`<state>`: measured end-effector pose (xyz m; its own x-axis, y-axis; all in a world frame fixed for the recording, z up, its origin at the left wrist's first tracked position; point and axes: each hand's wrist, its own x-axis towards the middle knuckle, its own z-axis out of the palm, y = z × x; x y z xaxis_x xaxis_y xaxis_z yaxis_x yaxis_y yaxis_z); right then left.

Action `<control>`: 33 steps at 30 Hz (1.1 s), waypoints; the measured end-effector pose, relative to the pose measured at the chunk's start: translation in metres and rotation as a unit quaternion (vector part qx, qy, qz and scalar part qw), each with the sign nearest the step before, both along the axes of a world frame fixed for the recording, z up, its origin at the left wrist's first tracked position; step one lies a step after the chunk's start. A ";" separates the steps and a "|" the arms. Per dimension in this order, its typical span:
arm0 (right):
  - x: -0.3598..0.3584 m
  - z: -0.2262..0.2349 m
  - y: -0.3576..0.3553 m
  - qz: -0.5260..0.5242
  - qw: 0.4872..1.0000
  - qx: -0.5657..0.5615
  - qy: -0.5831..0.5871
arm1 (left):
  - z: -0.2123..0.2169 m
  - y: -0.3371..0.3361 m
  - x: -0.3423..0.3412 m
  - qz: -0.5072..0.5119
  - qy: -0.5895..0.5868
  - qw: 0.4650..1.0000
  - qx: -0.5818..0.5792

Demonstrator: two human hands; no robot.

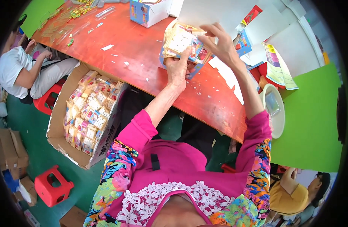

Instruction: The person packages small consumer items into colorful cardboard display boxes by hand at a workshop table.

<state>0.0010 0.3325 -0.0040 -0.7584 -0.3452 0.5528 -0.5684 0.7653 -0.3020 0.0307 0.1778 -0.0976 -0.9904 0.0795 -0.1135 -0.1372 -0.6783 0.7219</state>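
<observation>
My left hand (177, 70) is closed around the lower edge of a small flat packet (179, 41), white on top with a pale yellow border. It is held over a blue printed carton (196, 71) on the red table. More flat packets (202, 52) with colourful pictures fill the carton, and some sit under the held one, so how many my hand grips is unclear. Just to the right, my right hand (222, 42) is raised with thumb and fingers apart, close to the packets. Nothing shows between its fingers.
A large cardboard box (55, 121) of similar packets stands at the left below the red table (143, 72). Another blue carton (140, 14) sits at the far edge. A white basin (278, 123) lies right. Red stools (53, 186) and two seated people (20, 66) are nearby.
</observation>
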 end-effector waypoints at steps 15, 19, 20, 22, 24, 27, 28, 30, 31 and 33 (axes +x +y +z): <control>0.012 -0.002 0.027 -0.059 0.990 -0.014 -0.126 | 0.001 -0.009 -0.006 -0.008 0.002 1.000 -0.003; -0.012 0.012 0.018 -0.013 0.995 0.044 -0.086 | 0.002 -0.012 -0.005 -0.037 0.002 0.999 0.021; -0.024 0.007 0.013 0.014 0.997 0.029 -0.069 | 0.002 -0.012 -0.005 -0.034 0.005 0.999 0.022; -0.040 0.004 0.013 0.019 0.994 0.084 -0.067 | 0.004 -0.009 -0.003 -0.031 0.005 0.997 0.077; -0.055 0.012 0.010 -0.002 0.979 0.159 -0.131 | 0.002 -0.011 -0.004 -0.039 0.005 0.996 0.077; -0.057 0.018 0.004 -0.033 0.964 0.130 -0.231 | 0.005 -0.012 -0.003 -0.040 0.000 0.997 0.072; -0.064 0.014 0.008 -0.048 0.971 0.118 -0.202 | 0.008 -0.012 -0.002 -0.020 -0.013 0.998 0.054; -0.069 0.006 0.013 -0.063 0.981 0.092 -0.161 | 0.010 -0.010 -0.001 -0.005 -0.019 0.999 0.034; -0.071 0.003 0.017 -0.078 0.988 0.063 -0.120 | 0.011 -0.008 -0.001 -0.005 -0.020 0.999 0.035; -0.070 -0.006 0.002 -0.101 0.985 0.116 -0.075 | 0.012 -0.009 -0.002 0.008 -0.045 0.999 0.024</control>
